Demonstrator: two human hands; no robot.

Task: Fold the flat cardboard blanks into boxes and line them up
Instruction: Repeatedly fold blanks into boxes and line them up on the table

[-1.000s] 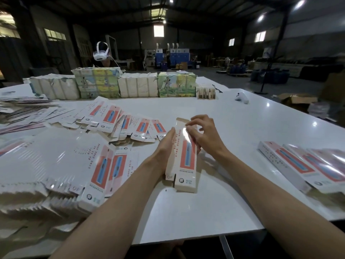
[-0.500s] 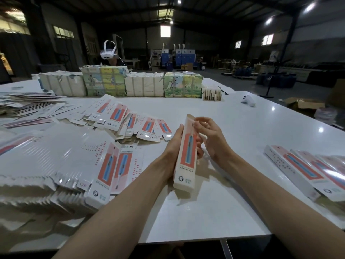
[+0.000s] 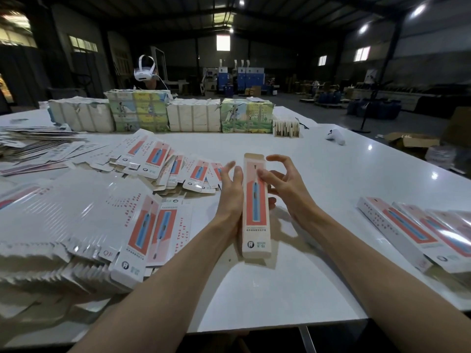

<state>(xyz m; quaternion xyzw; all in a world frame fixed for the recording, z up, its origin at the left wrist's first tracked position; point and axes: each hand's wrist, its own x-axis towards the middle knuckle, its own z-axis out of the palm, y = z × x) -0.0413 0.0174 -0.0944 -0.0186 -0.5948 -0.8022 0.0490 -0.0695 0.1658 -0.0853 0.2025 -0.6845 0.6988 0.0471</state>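
Long red-and-white box, far end open, flat blanks heaped left, folded boxes side by side right

place: packaging warehouse | evidence: high roof, machines, bundled carton stacks
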